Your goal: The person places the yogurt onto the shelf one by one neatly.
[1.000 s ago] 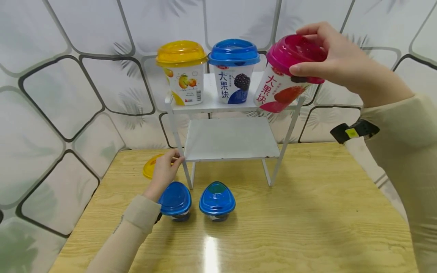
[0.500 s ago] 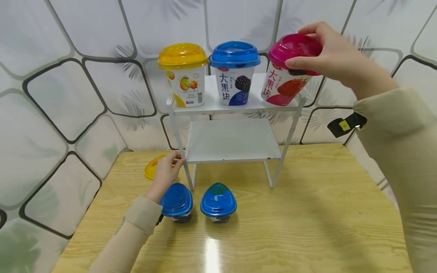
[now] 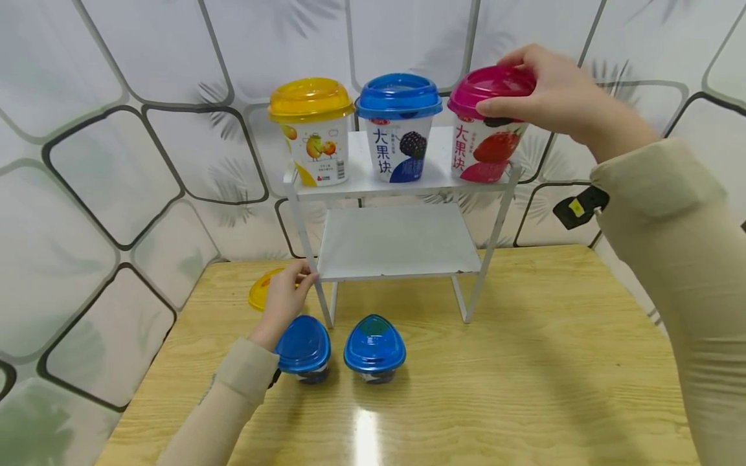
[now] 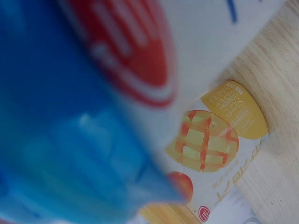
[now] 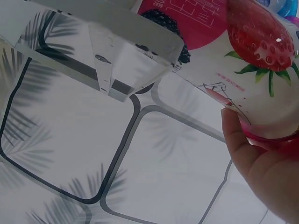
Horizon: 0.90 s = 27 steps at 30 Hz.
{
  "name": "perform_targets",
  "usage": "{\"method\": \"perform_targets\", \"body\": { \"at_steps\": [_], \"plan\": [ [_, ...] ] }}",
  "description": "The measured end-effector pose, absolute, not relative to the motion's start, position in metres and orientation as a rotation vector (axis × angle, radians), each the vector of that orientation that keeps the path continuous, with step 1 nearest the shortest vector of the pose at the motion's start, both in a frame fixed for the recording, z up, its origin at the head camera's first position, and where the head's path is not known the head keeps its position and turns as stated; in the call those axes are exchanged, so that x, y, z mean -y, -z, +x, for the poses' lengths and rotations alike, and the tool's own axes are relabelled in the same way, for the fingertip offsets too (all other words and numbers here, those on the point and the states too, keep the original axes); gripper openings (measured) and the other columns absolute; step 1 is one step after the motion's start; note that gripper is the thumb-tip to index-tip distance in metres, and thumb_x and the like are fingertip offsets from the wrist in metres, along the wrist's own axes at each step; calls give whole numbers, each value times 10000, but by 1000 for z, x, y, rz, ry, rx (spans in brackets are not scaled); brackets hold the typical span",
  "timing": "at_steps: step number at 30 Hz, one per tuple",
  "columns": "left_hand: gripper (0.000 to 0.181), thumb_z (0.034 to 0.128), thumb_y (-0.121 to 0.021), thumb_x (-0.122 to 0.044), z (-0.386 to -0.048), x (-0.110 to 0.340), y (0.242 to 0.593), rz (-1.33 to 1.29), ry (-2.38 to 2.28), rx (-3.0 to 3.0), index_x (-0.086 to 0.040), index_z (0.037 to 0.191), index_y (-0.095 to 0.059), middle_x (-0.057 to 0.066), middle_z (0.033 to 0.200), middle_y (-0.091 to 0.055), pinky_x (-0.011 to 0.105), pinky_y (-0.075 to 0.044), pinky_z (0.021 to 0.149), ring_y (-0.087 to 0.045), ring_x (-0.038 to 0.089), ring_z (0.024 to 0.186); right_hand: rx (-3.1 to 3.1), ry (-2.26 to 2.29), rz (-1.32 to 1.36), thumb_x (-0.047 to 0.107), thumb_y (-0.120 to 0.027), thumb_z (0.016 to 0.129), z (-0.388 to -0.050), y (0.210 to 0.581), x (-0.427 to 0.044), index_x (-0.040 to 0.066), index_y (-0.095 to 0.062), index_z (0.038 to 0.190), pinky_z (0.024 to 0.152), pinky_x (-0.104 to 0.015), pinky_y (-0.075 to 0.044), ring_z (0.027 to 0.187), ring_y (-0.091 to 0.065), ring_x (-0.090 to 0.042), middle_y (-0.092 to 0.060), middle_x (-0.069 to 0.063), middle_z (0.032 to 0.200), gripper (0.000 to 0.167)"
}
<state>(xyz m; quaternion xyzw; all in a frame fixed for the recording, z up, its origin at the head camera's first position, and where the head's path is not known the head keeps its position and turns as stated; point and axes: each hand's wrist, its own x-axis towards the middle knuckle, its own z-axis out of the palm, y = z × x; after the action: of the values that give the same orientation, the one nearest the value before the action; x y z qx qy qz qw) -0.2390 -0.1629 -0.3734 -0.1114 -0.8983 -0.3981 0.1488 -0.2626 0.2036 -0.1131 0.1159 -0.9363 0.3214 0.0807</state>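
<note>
In the head view my right hand [image 3: 559, 100] grips the pink lid of a strawberry yogurt cup [image 3: 486, 152]. That cup stands upright, or nearly so, at the right end of the white two-tier rack's [image 3: 399, 239] top shelf. The right wrist view shows the same cup from close by, with my thumb [image 5: 240, 142] against it. My left hand [image 3: 285, 291] pinches the rack's left front leg at the lower shelf's height. To the left of the strawberry cup stand a blue-lidded blackberry cup [image 3: 399, 129] and a yellow-lidded cup [image 3: 315, 133].
Two blue-lidded cups [image 3: 375, 346] stand on the wooden table [image 3: 501, 388] in front of the rack, one close to my left wrist. Partly behind my left hand is a yellow-lidded cup [image 3: 259, 291]. A patterned wall [image 3: 157, 52] rises behind the rack.
The strawberry cup has gone from tilted to upright on the top shelf, shifting slightly left with my right hand. My left hand keeps its hold on the rack's leg.
</note>
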Motion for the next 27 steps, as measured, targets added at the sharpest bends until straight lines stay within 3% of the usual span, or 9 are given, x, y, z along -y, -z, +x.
{"method": "perform_targets", "body": {
  "at_steps": [27],
  "plan": [
    [78, 864, -561, -103, -238, 162, 374, -327, 1106, 2574, -25, 873, -564, 149, 928, -625, 414, -508, 697, -613, 301, 840, 2771, -1019, 386, 432, -547, 835, -275, 121, -203, 134, -297, 1362, 910, -489, -321, 1065, -362, -248, -398, -138, 1261, 655]
  ]
}}
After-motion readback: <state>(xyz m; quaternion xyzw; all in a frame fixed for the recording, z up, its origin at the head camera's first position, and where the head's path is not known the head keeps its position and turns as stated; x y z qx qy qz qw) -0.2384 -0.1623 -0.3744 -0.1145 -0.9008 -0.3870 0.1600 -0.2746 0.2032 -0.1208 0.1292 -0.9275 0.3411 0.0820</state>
